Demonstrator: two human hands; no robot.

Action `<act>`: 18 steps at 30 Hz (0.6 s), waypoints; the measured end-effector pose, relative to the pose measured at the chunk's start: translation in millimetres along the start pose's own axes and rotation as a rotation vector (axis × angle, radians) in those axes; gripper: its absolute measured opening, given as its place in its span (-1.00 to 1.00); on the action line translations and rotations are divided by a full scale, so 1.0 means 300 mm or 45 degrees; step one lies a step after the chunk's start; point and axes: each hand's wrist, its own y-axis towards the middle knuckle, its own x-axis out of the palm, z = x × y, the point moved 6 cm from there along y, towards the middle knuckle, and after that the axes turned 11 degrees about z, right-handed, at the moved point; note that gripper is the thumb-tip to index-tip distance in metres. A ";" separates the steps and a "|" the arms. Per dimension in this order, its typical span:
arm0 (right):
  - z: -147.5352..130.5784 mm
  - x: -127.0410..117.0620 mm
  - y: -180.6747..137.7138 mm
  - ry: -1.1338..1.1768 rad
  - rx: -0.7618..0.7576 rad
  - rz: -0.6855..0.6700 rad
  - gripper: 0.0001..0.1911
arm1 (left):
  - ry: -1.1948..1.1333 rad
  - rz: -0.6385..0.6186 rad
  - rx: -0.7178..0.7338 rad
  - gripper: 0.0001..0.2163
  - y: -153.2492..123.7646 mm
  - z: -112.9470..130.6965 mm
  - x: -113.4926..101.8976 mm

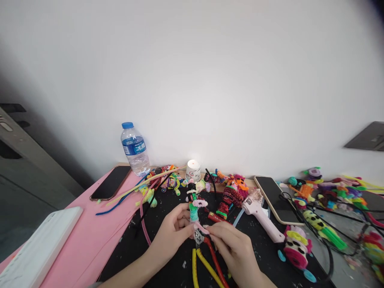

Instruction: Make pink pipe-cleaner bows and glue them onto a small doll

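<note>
My left hand (177, 227) is closed around the lower part of a small pipe-cleaner figure (194, 212), which has a mint-green body with pink and dark green parts above. A pink pipe-cleaner strip (201, 228) sticks out from its base toward the right. My right hand (232, 242) pinches the end of that strip between thumb and fingers. Just below the figure, a pair of pliers (215, 260) with red and yellow handles lies on the black mat (168, 264), its metal head between my hands. My fingers hide part of the figure's base.
A pale pink glue gun (264, 218) and a phone (279, 200) lie at right, near several fuzzy figures (297, 248) and black cables. Along the wall stand a water bottle (135, 150) and a paper cup (193, 171). Another phone (111, 183) and a white keyboard (45, 248) are at left.
</note>
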 end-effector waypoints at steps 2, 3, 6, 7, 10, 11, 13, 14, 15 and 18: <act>0.002 -0.004 0.001 0.015 0.047 0.038 -0.84 | 0.007 -0.016 -0.013 -0.70 0.000 0.001 0.003; 0.002 -0.004 0.001 0.022 0.064 0.039 -0.85 | 0.014 -0.024 -0.019 -0.69 -0.001 0.002 0.005; -0.010 -0.004 0.002 0.057 0.070 0.022 -0.86 | 0.016 -0.052 -0.043 -0.69 -0.008 0.005 0.013; -0.013 -0.005 0.002 0.069 0.075 0.017 -0.86 | 0.017 -0.060 -0.051 -0.69 -0.011 0.006 0.016; -0.017 -0.006 0.003 0.106 0.094 0.008 -0.84 | 0.019 -0.097 -0.074 -0.71 -0.020 0.009 0.025; -0.017 -0.006 0.003 0.117 0.098 0.006 -0.84 | 0.018 -0.106 -0.080 -0.71 -0.022 0.009 0.027; -0.017 -0.007 0.004 0.130 0.098 0.016 -0.83 | 0.020 -0.120 -0.094 -0.70 -0.025 0.008 0.029; -0.015 -0.008 0.005 0.131 0.099 0.025 -0.83 | 0.029 -0.127 -0.103 -0.71 -0.026 0.007 0.029; -0.013 -0.009 0.005 0.132 0.105 0.035 -0.83 | 0.041 -0.138 -0.113 -0.71 -0.027 0.005 0.029; -0.007 -0.010 0.005 0.128 0.121 0.052 -0.83 | 0.083 -0.163 -0.127 -0.74 -0.031 -0.002 0.029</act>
